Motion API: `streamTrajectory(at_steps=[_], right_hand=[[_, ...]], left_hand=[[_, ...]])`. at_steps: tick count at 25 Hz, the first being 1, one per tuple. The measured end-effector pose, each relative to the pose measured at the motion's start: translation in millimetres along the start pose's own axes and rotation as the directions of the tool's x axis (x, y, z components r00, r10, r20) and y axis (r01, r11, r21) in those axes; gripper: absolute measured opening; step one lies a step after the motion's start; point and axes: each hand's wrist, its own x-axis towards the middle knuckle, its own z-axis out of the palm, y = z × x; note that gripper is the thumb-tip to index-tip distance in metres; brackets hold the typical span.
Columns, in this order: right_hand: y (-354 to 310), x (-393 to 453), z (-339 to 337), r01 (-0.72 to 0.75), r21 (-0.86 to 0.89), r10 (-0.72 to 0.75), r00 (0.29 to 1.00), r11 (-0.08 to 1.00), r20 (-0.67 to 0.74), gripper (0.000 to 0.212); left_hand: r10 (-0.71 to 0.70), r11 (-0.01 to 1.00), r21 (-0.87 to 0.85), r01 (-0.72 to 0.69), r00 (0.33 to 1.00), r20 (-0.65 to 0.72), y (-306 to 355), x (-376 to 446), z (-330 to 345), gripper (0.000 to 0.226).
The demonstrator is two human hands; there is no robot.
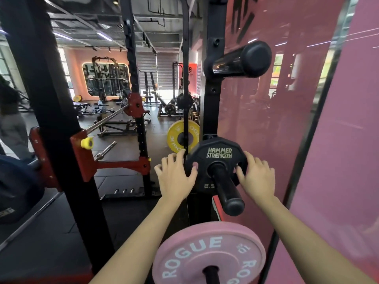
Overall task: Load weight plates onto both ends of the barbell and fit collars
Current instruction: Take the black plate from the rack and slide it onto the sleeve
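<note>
A small black Hammer Strength plate (217,156) marked 2.5 hangs on a black storage peg (227,189) of the rack upright. My left hand (176,177) grips the plate's left edge, thumb on its face. My right hand (256,177) grips its right edge, thumb near the hub. Below, a pink Rogue 10 plate (207,255) sits on a lower peg. The barbell (106,119) lies across the rack's red hooks at left, its near end carrying a dark blue plate (14,189).
An empty upper peg (242,60) sticks out above the black plate. A yellow Rogue plate (176,138) hangs behind the upright. A pink glass wall (307,119) stands close on the right. A black rack post (61,119) is at left; a person (10,111) stands far left.
</note>
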Motion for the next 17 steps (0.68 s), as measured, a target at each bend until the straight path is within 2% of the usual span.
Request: streamTrajectory(at_steps=[4,6,9,17], right_hand=[[3.3,7.9,4.7,0.021,-0.001,-0.021,0.997,1.0,-0.078,0.037],[2.2,8.7,4.3,0.013,0.011,-0.013,0.998,1.0,-0.066,0.032],[0.3,8.4,-1.5,0.004,0.03,-0.002,0.999,1.0,-0.049,0.03],[14.2,-30.1,-37.3,0.091,0.093,-0.081,0.991,0.992,-0.102,0.028]], left_hand=[[0.055,0.998,0.026,-0.053,0.998,-0.044,0.3,9.9,12.7,0.044],[0.053,0.999,0.008,-0.052,0.997,-0.058,-0.2,10.4,13.4,0.041],[0.054,0.999,0.004,-0.054,0.997,-0.062,1.8,5.0,6.4,0.04],[0.016,1.0,-0.003,-0.016,0.999,-0.047,21.6,-41.5,-35.5,0.033]])
